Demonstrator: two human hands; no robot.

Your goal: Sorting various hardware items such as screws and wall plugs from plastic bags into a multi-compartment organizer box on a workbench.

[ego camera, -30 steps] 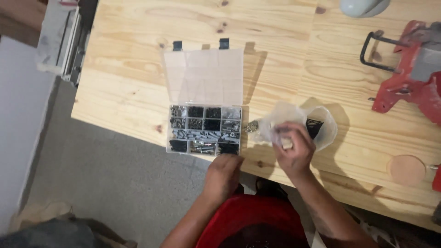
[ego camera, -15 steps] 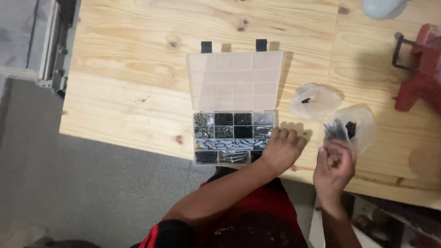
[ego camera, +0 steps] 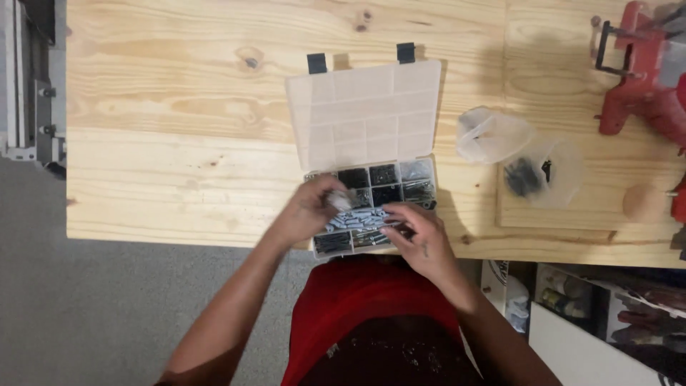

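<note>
A clear plastic organizer box [ego camera: 418,179] lies open at the table's near edge, its lid [ego camera: 364,114] folded back flat. The compartments hold dark and grey screws and plugs. My left hand [ego camera: 309,211] is blurred over the tray's left side, its fingers curled around a small pale piece [ego camera: 337,201]. Over the tray's near right corner, the fingertips of my right hand [ego camera: 421,239] are pinched on thin dark screws [ego camera: 402,229]. Two clear plastic bags lie to the right: one looks empty [ego camera: 491,134], the other [ego camera: 547,171] holds dark screws.
The pale wooden table [ego camera: 193,143] ends just below the box. A red vise [ego camera: 647,86] stands at the far right, with a round wooden disc [ego camera: 641,201] near it. A metal frame [ego camera: 28,93] is off the left edge, and shelves with clutter [ego camera: 607,307] are at lower right.
My right hand has let go of the bag of screws, which now lies on the table, and has moved left onto the tray. My left hand has shifted to the tray's left side.
</note>
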